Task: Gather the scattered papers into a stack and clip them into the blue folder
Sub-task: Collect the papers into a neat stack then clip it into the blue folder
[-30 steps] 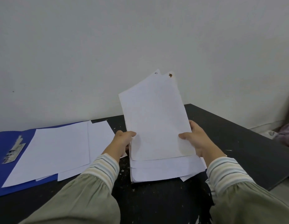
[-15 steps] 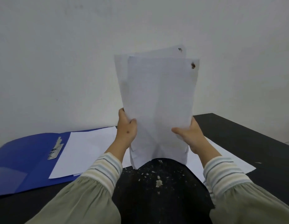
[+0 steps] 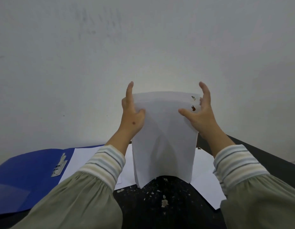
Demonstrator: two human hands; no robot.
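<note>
Overhead, blank wall [image 3: 94, 55]; speckled black table [image 3: 168, 204].

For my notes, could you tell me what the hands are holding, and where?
Both hold the paper stack upright by its side edges near the top: left hand left edge, right hand right edge.

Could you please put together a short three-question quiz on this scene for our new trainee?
1. True or false: the blue folder lies shut on the table.
2. Which hands hold the upright stack of papers? A) left only B) right only C) both
3. Fill in: the folder's metal clip holds ____ sheets.

Key:
1. False: it lies open.
2. C: the left hand and the right hand hold its side edges.
3. No; loose sheets lie beside the clip, unclipped.
</note>
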